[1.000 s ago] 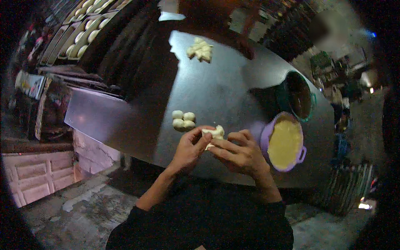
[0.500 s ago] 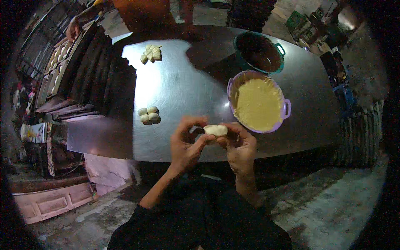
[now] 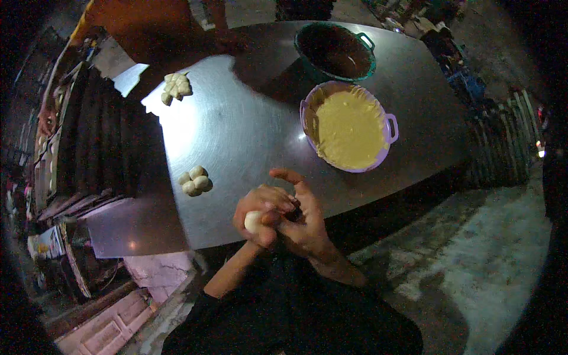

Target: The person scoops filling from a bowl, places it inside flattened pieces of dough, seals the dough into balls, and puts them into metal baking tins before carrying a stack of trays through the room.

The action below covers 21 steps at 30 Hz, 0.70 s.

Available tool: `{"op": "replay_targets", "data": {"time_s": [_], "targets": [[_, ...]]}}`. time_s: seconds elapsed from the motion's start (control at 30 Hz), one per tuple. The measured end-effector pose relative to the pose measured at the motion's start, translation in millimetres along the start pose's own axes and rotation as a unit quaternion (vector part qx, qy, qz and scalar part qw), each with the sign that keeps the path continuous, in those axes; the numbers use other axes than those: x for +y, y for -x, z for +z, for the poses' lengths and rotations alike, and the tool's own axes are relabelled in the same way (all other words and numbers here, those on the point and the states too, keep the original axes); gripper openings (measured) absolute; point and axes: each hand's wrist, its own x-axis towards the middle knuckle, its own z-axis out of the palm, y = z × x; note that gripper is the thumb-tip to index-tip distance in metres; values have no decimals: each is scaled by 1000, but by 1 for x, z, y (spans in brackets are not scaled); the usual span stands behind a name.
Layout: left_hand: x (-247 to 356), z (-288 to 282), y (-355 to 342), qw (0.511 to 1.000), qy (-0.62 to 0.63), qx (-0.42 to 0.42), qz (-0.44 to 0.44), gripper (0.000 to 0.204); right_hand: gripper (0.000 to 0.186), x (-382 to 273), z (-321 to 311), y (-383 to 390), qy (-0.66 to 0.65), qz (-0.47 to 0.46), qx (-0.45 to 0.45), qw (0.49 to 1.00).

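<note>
A small white dough ball (image 3: 252,222) bulges out of my left hand (image 3: 256,207), whose fingers are closed round it. Close against it is my right hand (image 3: 306,228); what looks like its thumb reaches onto the dough, while the index finger is raised and bent apart from the rest. Its other fingers are partly hidden in shadow. On the metal table (image 3: 236,130), left of my hands, a small cluster of round dough balls (image 3: 194,181) sits together. Farther off lies another group of dough pieces (image 3: 176,88).
A purple two-handled tub (image 3: 391,128) filled with pale yellow dough or batter stands right of centre. Behind it is a dark green tub (image 3: 371,41) with dark contents. Stacked dark trays (image 3: 106,130) line the left side. Across the table, a person in orange (image 3: 142,29) reaches toward them.
My hands have come nearer my body and a little left. The dough, earlier pinched between both hands' fingertips, is now enclosed in my left hand. The view has shifted.
</note>
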Motion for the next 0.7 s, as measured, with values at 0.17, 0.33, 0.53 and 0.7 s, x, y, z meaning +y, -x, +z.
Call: {"op": "replay_targets", "data": {"time_s": [0.17, 0.33, 0.53, 0.7], "targets": [[-9, -29, 1, 961, -21, 55, -272, 92, 57, 0, -15, -32, -227, 85, 48, 969], [-18, -71, 2, 900, -39, -1, -435, 59, 33, -21, -83, -87, 513, 26, 90, 853], [-23, -96, -9, 844, 6, -64, -533, 34, 26, -3, -141, -108, 706, 174, 107, 679], [-19, -94, -26, 841, -12, -52, -539, 34, 26, 4, -121, -94, 545, 37, 256, 797]]}}
